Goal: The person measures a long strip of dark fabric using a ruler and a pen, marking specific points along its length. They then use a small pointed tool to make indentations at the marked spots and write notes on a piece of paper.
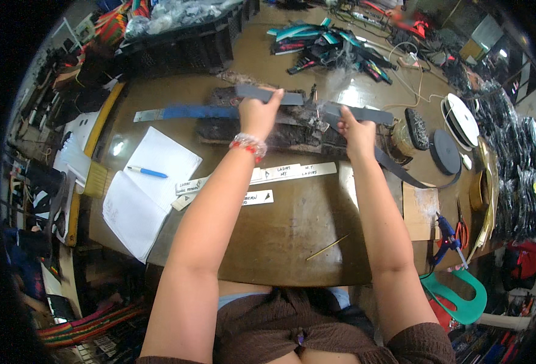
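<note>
My left hand (259, 115), wearing beaded bracelets, grips a flat grey strap piece (292, 98) over a dark, worn fixture (225, 136) with a small upright metal part (313, 103). My right hand (357, 136) pinches another grey strap (381, 116) just right of that upright part. A dark band (413, 181) curves from near my right hand toward the roll of grey webbing (445, 151). A long blue-and-silver straight bar (183, 113) lies left of my left hand. A pale haze hangs above the upright part.
Nearby are an open notebook (136, 215) with a blue pen, white label strips (316, 170), a glue gun (447, 233), orange scissors (462, 233), a white spool (459, 118) and a bristly black block (415, 128). A black crate (177, 54), piled teal-black straps (328, 45) and bagged black goods (513, 182) surround them.
</note>
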`<state>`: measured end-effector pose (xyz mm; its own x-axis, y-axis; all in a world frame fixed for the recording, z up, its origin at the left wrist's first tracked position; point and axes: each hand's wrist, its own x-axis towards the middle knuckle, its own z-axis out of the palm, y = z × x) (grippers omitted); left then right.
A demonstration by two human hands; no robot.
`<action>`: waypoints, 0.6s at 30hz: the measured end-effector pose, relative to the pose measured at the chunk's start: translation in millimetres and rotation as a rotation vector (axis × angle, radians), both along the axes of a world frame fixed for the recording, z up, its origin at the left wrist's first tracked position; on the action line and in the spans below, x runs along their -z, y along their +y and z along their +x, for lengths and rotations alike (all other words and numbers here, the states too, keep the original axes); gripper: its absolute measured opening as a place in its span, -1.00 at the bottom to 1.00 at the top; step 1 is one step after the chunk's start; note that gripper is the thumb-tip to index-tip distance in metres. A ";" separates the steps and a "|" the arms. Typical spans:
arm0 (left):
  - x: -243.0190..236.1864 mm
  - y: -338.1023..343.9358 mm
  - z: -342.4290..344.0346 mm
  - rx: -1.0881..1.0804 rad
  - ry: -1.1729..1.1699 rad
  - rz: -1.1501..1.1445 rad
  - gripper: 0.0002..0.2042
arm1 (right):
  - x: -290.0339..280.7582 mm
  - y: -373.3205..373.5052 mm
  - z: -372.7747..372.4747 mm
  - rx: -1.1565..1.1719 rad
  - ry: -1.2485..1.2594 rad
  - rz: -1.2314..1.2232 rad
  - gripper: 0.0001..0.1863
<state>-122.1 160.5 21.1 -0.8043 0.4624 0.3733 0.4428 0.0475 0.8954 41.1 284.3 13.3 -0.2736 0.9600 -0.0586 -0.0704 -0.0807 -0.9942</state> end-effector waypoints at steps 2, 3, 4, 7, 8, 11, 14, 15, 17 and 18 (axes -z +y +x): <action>-11.3 -22.9 0.9 0.106 -0.308 0.058 -0.80 | -23.5 -8.0 17.6 0.033 0.230 0.011 -0.79; -17.2 -34.8 5.9 0.205 -0.400 0.263 -0.82 | -34.7 -16.9 28.6 -0.093 0.354 0.046 -0.81; -23.5 -47.5 12.5 0.292 -0.517 0.465 -0.84 | -45.2 -28.1 41.6 -0.184 0.453 0.067 -0.83; -42.9 -99.1 28.1 0.442 -0.292 0.317 -0.86 | -68.7 -72.3 83.2 -0.593 0.135 0.248 -0.84; -48.2 -114.7 30.4 0.507 0.029 0.251 -0.87 | -73.3 -86.6 90.1 -0.605 0.106 0.240 -0.82; -51.8 -163.9 28.4 0.645 0.685 -0.084 -0.88 | -88.3 -121.8 113.9 -0.701 0.049 0.251 -0.88; -46.3 -209.6 13.7 0.702 0.747 -0.340 -0.89 | -100.9 -149.0 135.2 -0.831 -0.128 0.339 -0.91; -47.2 -221.7 6.7 0.685 0.761 -0.355 -0.87 | -104.4 -156.1 140.7 -0.880 -0.214 0.374 -0.92; -52.6 -244.3 -1.3 0.628 0.829 -0.398 -0.79 | -105.1 -169.9 140.5 -0.951 -0.299 0.560 -0.90; -56.0 -251.6 -0.8 0.633 0.742 -0.375 -0.76 | -102.5 -176.9 134.7 -0.963 -0.294 0.530 -0.87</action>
